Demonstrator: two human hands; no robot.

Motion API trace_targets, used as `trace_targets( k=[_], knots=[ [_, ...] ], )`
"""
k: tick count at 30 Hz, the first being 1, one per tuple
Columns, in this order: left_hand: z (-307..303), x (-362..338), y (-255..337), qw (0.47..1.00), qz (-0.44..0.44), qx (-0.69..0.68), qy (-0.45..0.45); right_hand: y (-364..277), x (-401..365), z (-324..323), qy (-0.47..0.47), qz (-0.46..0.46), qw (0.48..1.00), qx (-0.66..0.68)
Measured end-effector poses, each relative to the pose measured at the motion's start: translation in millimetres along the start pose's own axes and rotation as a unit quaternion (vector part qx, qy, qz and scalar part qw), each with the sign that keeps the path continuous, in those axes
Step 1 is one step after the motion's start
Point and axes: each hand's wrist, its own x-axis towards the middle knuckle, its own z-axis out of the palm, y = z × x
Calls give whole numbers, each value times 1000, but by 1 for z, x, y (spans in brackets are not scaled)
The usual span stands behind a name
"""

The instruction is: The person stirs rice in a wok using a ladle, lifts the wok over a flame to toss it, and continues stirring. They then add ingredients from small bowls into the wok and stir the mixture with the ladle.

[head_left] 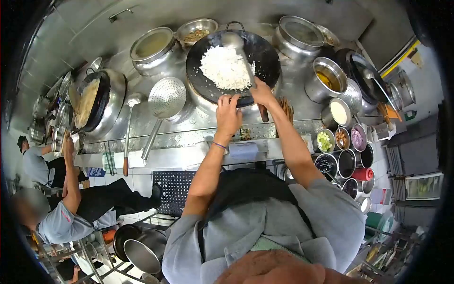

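Observation:
White rice (226,67) lies in a large black wok (265,57) on the steel range. My left hand (229,113) is closed on the near rim of the wok; whether a cloth lies between is too small to tell. My right hand (262,91) grips the handle of a metal ladle (232,40), whose bowl rests at the far side of the rice. The wok's wooden handle (263,113) sticks out below my right hand. A perforated strainer (167,97) lies left of the wok.
Lidded pots (152,46) (301,33) stand behind the wok. An oil pot (328,79) and ingredient containers (325,140) are at the right. Another ladle (126,137) lies left. At the far left, a co-worker (71,215) is beside another wok (88,103).

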Motion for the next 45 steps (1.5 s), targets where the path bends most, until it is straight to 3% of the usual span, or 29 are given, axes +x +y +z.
trace_targets(
  k=[1,4,5,7,11,14,15,18,20,24,27,29,30,32,34,36,38,42,44,45],
  knots=[
    [-1,1,1,1000,-5,4,5,-14,-6,-3,-41,13,999,25],
    [-6,13,1,1000,-17,21,10,-14,-33,-18,-69,-110,989,-64],
    [-7,22,-1,999,-23,27,11,34,-30,-10,-23,-262,961,-89],
    [-3,44,-7,999,-20,38,-28,-12,-97,-63,-111,-73,956,-261],
    [10,64,-23,991,-77,15,-108,3,-158,-136,-59,-74,932,-351],
    [17,46,-11,989,-82,38,-117,-30,-170,-139,-38,11,889,-456],
    [11,40,5,994,-63,42,-79,-28,-169,-131,-11,-9,888,-460],
    [-22,7,57,993,0,39,-111,-41,-161,-106,12,-13,888,-460],
    [-25,4,59,995,9,29,-98,-35,-166,-109,17,-48,919,-390],
    [6,20,10,998,-32,35,-43,-52,-195,-153,1,-68,937,-344],
    [-19,31,17,993,-3,67,-96,-101,-229,-216,-46,-35,936,-347],
    [-58,35,57,997,5,41,-59,-98,-244,-250,-51,-103,930,-350],
    [-70,37,67,999,36,20,-31,-105,-247,-252,-59,-119,926,-353],
    [-68,47,64,997,34,52,-42,-105,-239,-238,-58,-35,916,-396],
    [-56,54,54,1000,18,15,-14,-83,-210,-204,-30,-53,926,-373],
    [-24,32,33,999,-30,35,-28,-41,-172,-162,-18,-14,942,-335],
    [-3,-11,13,999,12,45,-27,-59,-176,-120,54,-2,905,-422],
    [-29,-37,16,998,-28,35,-44,32,-169,-143,64,-55,991,-99],
    [-38,-1,8,999,-25,14,-17,-28,-184,-157,9,85,992,96],
    [-35,17,2,1000,-15,24,-7,-44,-185,-155,-2,38,982,186]
  ],
)
